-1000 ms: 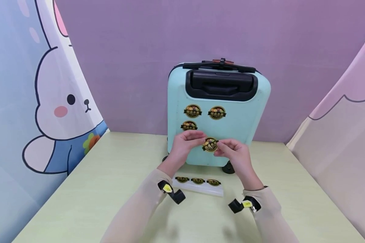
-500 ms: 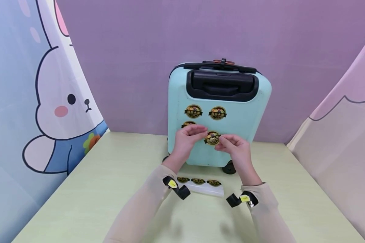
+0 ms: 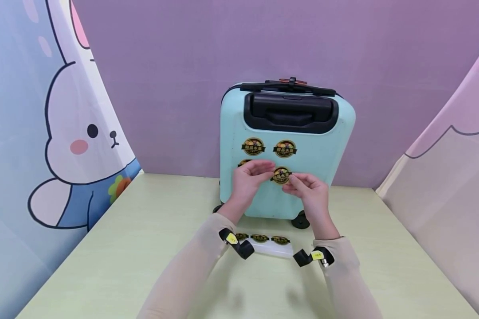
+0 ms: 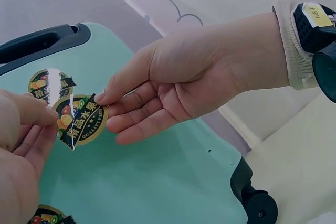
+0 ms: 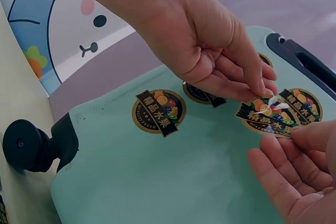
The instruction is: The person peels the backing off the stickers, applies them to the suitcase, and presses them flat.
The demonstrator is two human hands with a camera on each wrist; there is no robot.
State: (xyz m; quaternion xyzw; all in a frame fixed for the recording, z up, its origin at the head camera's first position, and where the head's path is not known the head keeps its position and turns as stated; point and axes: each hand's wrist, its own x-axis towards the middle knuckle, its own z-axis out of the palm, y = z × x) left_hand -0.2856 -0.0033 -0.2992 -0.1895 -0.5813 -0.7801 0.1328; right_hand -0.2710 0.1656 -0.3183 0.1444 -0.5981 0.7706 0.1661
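Observation:
A round black-and-gold fruit sticker (image 3: 281, 176) is held up in front of a mint-green suitcase (image 3: 319, 155). My left hand (image 3: 249, 179) pinches its left edge between thumb and fingers. My right hand (image 3: 309, 190) pinches the right edge; the right wrist view shows the held sticker (image 5: 265, 119) between both hands. Matching stickers are on the suitcase: a top-left sticker (image 3: 253, 146), a top-right sticker (image 3: 285, 149) and one partly hidden (image 3: 245, 162) behind my left hand. Further down, a lower sticker (image 5: 159, 113) shows in the right wrist view.
On the table (image 3: 143, 248), in front of the suitcase, lies a white backing sheet (image 3: 273, 249) with three stickers along its far edge. The suitcase stands upright on black wheels (image 3: 300, 220) near a purple backdrop (image 3: 163, 88). Cartoon-printed curtains hang at both sides.
Both hands have moved upward with the sticker, from the lower part of the suitcase to just below the top-right sticker. The held sticker has turned more level.

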